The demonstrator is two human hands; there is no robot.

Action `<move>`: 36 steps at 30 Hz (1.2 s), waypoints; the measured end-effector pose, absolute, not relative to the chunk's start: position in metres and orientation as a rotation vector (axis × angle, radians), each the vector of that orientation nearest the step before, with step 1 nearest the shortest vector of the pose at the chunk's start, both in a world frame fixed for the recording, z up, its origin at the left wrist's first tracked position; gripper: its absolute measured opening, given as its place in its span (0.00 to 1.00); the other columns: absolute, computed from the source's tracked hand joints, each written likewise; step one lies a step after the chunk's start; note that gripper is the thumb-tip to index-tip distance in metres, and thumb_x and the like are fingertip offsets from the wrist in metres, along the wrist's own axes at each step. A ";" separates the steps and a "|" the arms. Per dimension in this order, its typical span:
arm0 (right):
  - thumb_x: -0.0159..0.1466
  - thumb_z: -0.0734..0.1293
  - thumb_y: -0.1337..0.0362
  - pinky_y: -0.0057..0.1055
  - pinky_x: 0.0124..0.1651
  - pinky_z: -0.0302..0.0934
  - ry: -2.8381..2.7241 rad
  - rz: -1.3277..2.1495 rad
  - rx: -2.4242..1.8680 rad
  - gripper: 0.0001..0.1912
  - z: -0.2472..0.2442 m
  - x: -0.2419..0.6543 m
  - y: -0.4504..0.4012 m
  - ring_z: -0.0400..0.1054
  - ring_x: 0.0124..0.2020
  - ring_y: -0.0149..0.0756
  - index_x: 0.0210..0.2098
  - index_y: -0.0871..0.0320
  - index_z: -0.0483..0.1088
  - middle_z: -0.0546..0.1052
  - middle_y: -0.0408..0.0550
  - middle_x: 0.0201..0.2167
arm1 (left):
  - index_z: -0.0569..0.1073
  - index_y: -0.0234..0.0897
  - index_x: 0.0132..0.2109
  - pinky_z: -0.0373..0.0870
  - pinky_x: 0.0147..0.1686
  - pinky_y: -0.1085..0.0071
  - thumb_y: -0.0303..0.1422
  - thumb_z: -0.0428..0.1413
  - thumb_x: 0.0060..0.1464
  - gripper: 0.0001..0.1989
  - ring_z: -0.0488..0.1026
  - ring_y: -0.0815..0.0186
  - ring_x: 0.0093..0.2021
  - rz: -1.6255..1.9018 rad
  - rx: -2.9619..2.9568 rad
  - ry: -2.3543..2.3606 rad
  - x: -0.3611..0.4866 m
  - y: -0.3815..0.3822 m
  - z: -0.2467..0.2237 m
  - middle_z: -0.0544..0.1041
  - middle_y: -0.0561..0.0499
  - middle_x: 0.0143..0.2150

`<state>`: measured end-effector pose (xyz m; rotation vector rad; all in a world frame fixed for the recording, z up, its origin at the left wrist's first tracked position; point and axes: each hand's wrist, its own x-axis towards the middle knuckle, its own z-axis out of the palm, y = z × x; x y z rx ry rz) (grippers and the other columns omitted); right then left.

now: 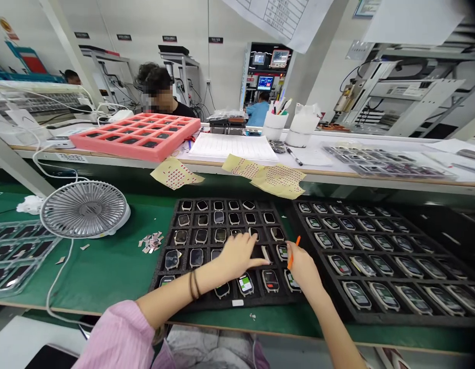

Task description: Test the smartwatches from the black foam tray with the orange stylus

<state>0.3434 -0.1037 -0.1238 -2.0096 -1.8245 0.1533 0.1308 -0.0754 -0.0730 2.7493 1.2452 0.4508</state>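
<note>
A black foam tray (222, 218) holds several smartwatch bodies in square cells, some with lit screens. My left hand (237, 256) lies flat over its middle, fingertips at a tilted watch body (265, 253), and I cannot tell whether they grip it. My right hand (304, 269) pinches a thin orange plastic pick (293, 252) just right of that watch. A second black foam tray (387, 256), also filled with several watches, sits to the right, apart from both hands. My pink sleeve (118, 341) covers the left forearm.
A white desk fan (84, 209) stands on the green mat left of the trays, beside clear plastic trays (18, 256) and paper scraps (150, 242). Yellow dotted sheets (277, 182) lie along the shelf edge. Above stand a pink foam tray (139, 136) and a paper form (233, 146); a co-worker (171, 102) sits beyond.
</note>
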 end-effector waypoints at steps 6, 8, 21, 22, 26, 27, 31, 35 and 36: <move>0.68 0.49 0.60 0.38 0.41 0.64 -1.749 0.331 -1.898 0.22 -0.134 0.348 -0.093 0.73 0.41 0.48 0.45 0.62 0.70 0.77 0.60 0.41 | 0.73 0.32 0.39 0.69 0.34 0.65 0.41 0.41 0.64 0.21 0.74 0.56 0.34 0.270 2.592 1.669 0.000 -0.117 -0.058 0.75 0.41 0.34; 0.67 0.50 0.58 0.38 0.41 0.65 -1.744 0.407 -1.862 0.22 -0.138 0.351 -0.091 0.73 0.41 0.49 0.44 0.60 0.71 0.78 0.59 0.41 | 0.72 0.35 0.46 0.69 0.30 0.67 0.37 0.40 0.65 0.18 0.75 0.56 0.35 0.218 2.538 1.754 -0.034 -0.138 -0.067 0.75 0.40 0.40; 0.60 0.61 0.43 0.31 0.19 0.58 -1.421 0.923 -1.494 0.27 -0.130 0.353 -0.089 0.64 0.17 0.37 0.42 0.61 0.73 0.71 0.45 0.17 | 0.65 0.39 0.50 0.70 0.39 0.67 0.40 0.55 0.52 0.20 0.74 0.60 0.38 0.322 1.958 1.645 -0.062 -0.163 -0.078 0.75 0.48 0.41; 0.60 0.62 0.44 0.30 0.18 0.56 -1.356 0.991 -1.441 0.27 -0.125 0.349 -0.089 0.62 0.17 0.36 0.44 0.62 0.72 0.69 0.43 0.16 | 0.65 0.40 0.51 0.69 0.37 0.69 0.38 0.57 0.50 0.21 0.73 0.61 0.35 0.290 1.929 1.595 -0.063 -0.160 -0.076 0.74 0.51 0.38; 0.59 0.67 0.49 0.25 0.16 0.50 -1.105 1.266 -1.218 0.24 -0.101 0.330 -0.081 0.60 0.16 0.31 0.46 0.61 0.70 0.68 0.41 0.17 | 0.66 0.42 0.51 0.67 0.32 0.73 0.33 0.56 0.48 0.21 0.69 0.64 0.31 0.256 1.835 1.472 -0.067 -0.152 -0.073 0.67 0.56 0.29; 0.58 0.68 0.50 0.24 0.15 0.50 -1.062 1.321 -1.177 0.23 -0.095 0.326 -0.077 0.61 0.16 0.30 0.45 0.61 0.70 0.70 0.42 0.19 | 0.66 0.42 0.50 0.67 0.29 0.74 0.33 0.56 0.48 0.20 0.68 0.66 0.30 0.248 1.775 1.432 -0.069 -0.150 -0.073 0.66 0.56 0.29; 0.56 0.70 0.53 0.22 0.13 0.49 -1.021 1.442 -1.080 0.21 -0.076 0.311 -0.055 0.64 0.16 0.30 0.42 0.61 0.71 0.71 0.43 0.21 | 0.63 0.40 0.48 0.62 0.17 0.79 0.34 0.58 0.47 0.20 0.62 0.73 0.22 0.237 1.480 1.209 -0.074 -0.135 -0.062 0.68 0.55 0.33; 0.57 0.70 0.56 0.22 0.16 0.54 -1.113 1.477 -0.990 0.19 -0.075 0.301 -0.032 0.68 0.20 0.30 0.44 0.61 0.69 0.73 0.43 0.23 | 0.63 0.40 0.48 0.62 0.18 0.80 0.37 0.59 0.48 0.21 0.63 0.75 0.23 0.414 1.474 1.088 -0.048 -0.102 -0.045 0.66 0.57 0.31; 0.57 0.70 0.57 0.22 0.17 0.55 -1.133 1.485 -0.972 0.19 -0.076 0.298 -0.028 0.69 0.21 0.31 0.45 0.61 0.69 0.73 0.44 0.23 | 0.63 0.39 0.50 0.61 0.18 0.80 0.37 0.59 0.49 0.22 0.64 0.74 0.24 0.444 1.470 1.052 -0.034 -0.092 -0.043 0.67 0.57 0.30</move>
